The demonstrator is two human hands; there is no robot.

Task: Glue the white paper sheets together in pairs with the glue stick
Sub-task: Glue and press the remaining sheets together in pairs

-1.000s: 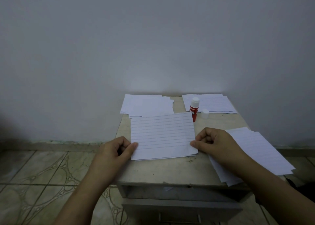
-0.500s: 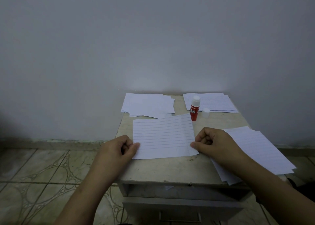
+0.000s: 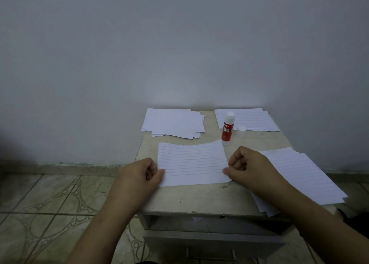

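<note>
Since a second ago we have slid the lined sheet (image 3: 192, 163) a little to our right and nearer to us on the bench (image 3: 199, 197), so its far edge, which then overlapped the near edge of the far-left stack (image 3: 173, 122), now lies clear of that stack with a strip of bench between. Its far right corner now curls up just beside the glue stick (image 3: 227, 128). Our left hand (image 3: 142, 173) and right hand (image 3: 247, 165) have moved with the sheet's side edges.
</note>
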